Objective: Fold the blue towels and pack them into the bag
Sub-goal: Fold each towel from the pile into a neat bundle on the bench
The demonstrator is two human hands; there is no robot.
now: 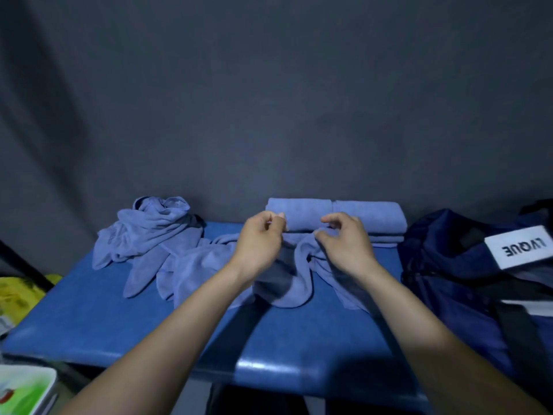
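A loose blue towel lies crumpled at the middle of the blue table. My right hand pinches its upper edge between thumb and fingers. My left hand hovers just left of that spot with curled fingers; whether it grips cloth I cannot tell. Behind my hands, two folded blue towels are stacked against the wall. A heap of unfolded blue towels sits at the back left. The dark blue bag, with a white label, rests at the table's right end.
A dark grey wall rises directly behind the table. Left of the table are a yellow object and, near the bottom corner, a white and green box. The table's front edge is close to me.
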